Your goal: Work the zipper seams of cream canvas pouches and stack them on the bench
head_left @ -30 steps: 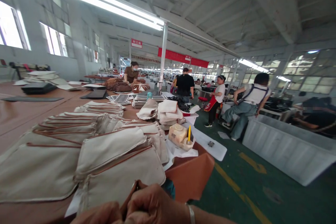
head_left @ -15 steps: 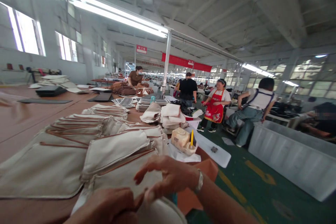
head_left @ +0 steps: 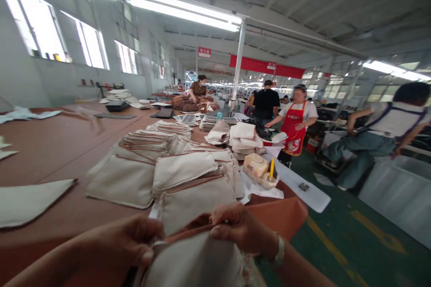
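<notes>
At the bottom centre is a cream fabric bag piece (head_left: 191,260) with a brown edge along its top. My left hand (head_left: 134,237) is closed on its left corner. The fingers of my right hand (head_left: 235,226), which has a bracelet at the wrist, pinch the brown edge further right. The piece's lower part runs out of view. Just beyond my hands, a row of similar cream bag pieces (head_left: 124,179) with brown edges lies overlapped on the brown table (head_left: 63,157). One cream piece (head_left: 185,170) lies on top of the row's near end.
Right of the row stand a yellowed plastic container (head_left: 256,166) and a yellow-handled tool (head_left: 272,168) in a cup. A loose cream panel (head_left: 30,199) lies on the left. Several people work beyond the table, one in a red apron (head_left: 293,125). A large grey bin (head_left: 397,193) stands at right.
My view has turned left. My right hand, earlier raised with fingers spread, now pinches the piece's brown edge. My left hand has moved apart from it to the left corner.
</notes>
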A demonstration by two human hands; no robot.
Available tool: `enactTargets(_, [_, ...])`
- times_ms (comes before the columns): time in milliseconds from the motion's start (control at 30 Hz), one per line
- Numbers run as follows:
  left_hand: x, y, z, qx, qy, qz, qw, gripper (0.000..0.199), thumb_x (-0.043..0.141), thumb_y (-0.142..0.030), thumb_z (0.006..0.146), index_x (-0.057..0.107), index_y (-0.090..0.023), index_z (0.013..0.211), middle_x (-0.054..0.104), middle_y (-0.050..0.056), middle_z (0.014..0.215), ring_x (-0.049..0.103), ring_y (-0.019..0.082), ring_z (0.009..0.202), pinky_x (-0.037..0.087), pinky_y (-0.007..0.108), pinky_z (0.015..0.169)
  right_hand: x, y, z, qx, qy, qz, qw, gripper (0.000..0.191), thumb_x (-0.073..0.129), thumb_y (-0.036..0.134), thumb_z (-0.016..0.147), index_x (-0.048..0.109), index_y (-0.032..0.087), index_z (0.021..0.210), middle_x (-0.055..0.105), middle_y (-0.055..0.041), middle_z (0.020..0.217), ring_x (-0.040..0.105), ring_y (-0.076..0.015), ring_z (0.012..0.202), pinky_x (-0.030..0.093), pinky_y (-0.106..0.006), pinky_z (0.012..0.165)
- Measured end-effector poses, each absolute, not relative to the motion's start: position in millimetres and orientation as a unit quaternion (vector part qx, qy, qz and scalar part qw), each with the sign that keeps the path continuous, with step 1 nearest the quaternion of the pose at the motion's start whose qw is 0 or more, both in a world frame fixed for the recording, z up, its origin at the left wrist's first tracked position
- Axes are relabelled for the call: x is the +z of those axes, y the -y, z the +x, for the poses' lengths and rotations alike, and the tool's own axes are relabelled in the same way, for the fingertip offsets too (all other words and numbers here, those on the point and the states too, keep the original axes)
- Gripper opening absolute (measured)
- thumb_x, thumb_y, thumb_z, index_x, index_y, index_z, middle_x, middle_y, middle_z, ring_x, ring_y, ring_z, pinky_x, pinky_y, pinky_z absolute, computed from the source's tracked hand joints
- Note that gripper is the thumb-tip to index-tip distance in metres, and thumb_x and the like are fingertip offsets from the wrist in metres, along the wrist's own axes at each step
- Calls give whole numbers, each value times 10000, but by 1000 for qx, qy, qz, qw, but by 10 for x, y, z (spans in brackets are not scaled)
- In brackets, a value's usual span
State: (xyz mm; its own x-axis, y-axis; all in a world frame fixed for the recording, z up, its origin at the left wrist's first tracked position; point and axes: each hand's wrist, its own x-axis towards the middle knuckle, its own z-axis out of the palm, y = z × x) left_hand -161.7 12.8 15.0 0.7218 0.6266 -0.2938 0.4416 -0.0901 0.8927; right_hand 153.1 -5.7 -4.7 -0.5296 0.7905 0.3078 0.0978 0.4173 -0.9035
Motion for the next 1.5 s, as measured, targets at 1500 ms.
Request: enactTargets(1500, [202, -129, -916, 155, -415, 685, 579, 208, 581, -222, 690, 715, -113, 806, 534, -32, 617, 403, 94, 543, 286, 195, 487, -130, 68, 1240, 522, 701, -339, 347, 237, 475, 329, 939, 545, 170, 777, 423, 30, 692, 338, -120, 620, 268, -241, 545])
